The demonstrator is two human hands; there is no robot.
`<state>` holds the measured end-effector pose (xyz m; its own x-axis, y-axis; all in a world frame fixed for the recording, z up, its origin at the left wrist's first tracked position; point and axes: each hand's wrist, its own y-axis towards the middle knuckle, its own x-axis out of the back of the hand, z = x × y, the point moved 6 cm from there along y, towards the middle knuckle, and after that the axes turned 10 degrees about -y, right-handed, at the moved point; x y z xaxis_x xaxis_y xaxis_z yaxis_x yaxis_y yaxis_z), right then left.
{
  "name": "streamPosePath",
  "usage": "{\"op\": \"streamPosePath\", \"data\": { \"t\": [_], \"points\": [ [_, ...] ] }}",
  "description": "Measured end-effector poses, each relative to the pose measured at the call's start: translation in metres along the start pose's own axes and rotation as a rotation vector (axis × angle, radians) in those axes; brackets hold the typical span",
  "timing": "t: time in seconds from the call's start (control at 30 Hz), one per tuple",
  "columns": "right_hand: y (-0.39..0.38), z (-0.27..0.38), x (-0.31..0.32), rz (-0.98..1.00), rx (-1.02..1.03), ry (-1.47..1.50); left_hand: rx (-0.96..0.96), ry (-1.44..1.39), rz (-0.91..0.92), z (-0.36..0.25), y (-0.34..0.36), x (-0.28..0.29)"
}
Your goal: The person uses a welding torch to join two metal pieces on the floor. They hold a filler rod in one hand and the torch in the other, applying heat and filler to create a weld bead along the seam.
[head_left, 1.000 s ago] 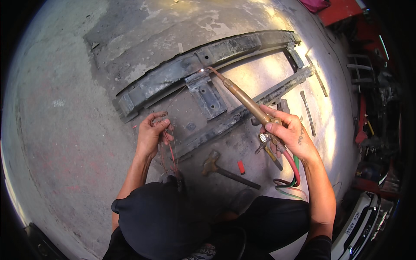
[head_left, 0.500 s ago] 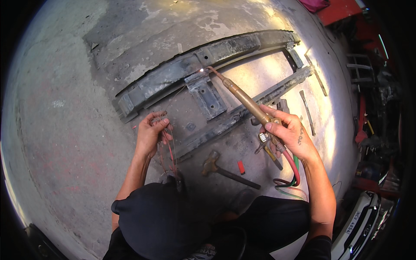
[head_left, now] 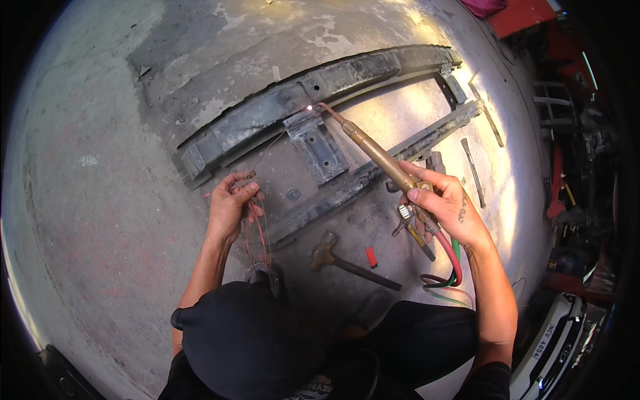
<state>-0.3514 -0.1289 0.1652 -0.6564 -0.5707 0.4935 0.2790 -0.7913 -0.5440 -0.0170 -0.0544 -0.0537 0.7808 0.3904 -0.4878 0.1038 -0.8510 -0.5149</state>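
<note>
My right hand (head_left: 445,208) is wrapped round the brass handle of a gas welding torch (head_left: 373,152), with red and green hoses trailing from its lower end. The torch's bent tip points at a small bright glowing spot where a flat bracket with holes (head_left: 325,160) meets the long curved beam of a dark metal frame (head_left: 243,122). Pinched in my left hand (head_left: 230,207) is a bundle of thin wire (head_left: 262,230). One strand runs from the fingers toward the glowing spot; other loops hang down below the hand.
Nearer me on the concrete floor lie a hammer (head_left: 357,270) and a small red lighter-shaped piece (head_left: 371,257). A metal rod (head_left: 473,173) lies right of the frame. The hoses (head_left: 456,267) curl beside my right forearm. Car parts and a white bumper (head_left: 550,340) line the right side.
The wire strand from my left hand has shifted slightly, and its loops hang a little differently. The torch and frame stay nearly where they were, with the spot still glowing.
</note>
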Motion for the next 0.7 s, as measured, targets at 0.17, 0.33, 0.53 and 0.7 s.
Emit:
{"op": "streamPosePath", "data": {
  "t": [0.17, 0.33, 0.53, 0.7],
  "points": [
    [-0.0024, 0.0039, -0.0010, 0.018, -0.042, 0.020, 0.000, 0.000, -0.010, -0.0020, -0.0016, -0.0017],
    [-0.0014, 0.0031, -0.0004, 0.015, -0.036, 0.007, 0.001, 0.001, -0.007, -0.0026, -0.0014, -0.0021],
    [0.0014, -0.0033, 0.0000, 0.002, 0.006, 0.018, 0.002, 0.002, -0.003, -0.0019, 0.0007, -0.0005],
    [0.0018, -0.0028, -0.0009, -0.013, 0.023, 0.002, -0.001, 0.005, -0.005, -0.0028, -0.0004, -0.0002]
  ]
}}
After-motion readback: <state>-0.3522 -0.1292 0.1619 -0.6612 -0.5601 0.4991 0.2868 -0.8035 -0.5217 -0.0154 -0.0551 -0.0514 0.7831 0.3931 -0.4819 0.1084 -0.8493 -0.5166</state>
